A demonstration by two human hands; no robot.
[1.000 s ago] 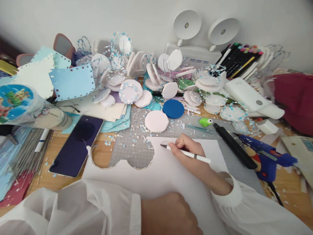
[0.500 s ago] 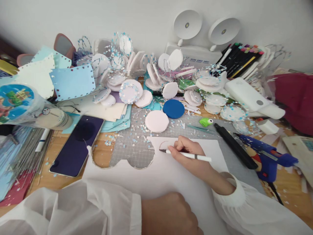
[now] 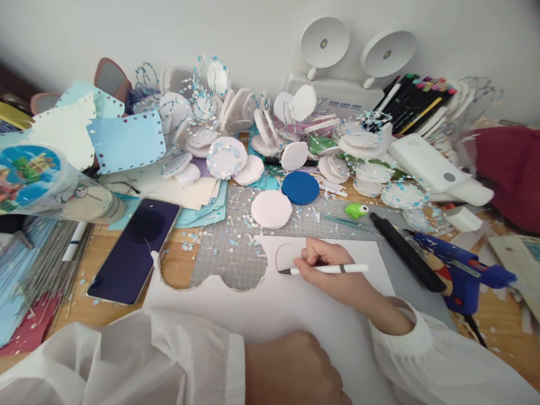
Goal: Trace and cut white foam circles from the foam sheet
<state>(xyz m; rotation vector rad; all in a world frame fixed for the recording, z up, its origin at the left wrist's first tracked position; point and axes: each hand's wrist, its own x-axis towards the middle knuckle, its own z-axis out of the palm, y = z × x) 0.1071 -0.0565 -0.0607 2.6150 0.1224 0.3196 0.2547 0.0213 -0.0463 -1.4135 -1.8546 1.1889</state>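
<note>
My right hand [image 3: 327, 261] pinches a white marker pen [image 3: 353, 268] with a grey band. Its dark tip touches a white foam sheet [image 3: 202, 315] at the lower end of a thin curved line. Rounded bites are cut from the sheet's far edge. Lower down, my left hand [image 3: 295, 368] is curled into a fist on the sheet, its fingertips hidden. Just beyond the sheet lie a white foam disc [image 3: 271, 208] and a blue round lid [image 3: 300, 188].
A grey cutting mat [image 3: 236, 208] strewn with confetti lies beneath. At left are a phone [image 3: 135, 247] and a plastic cup [image 3: 90, 197]. A glue gun [image 3: 464, 264], a black stick-shaped tool [image 3: 407, 253] and a green punch [image 3: 356, 210] sit at right. Decorated foam discs [image 3: 228, 157] pile up behind.
The pen tip has moved down towards me along the sheet, and the curved line is longer. My right hand shifted slightly with it. My left hand stays in place.
</note>
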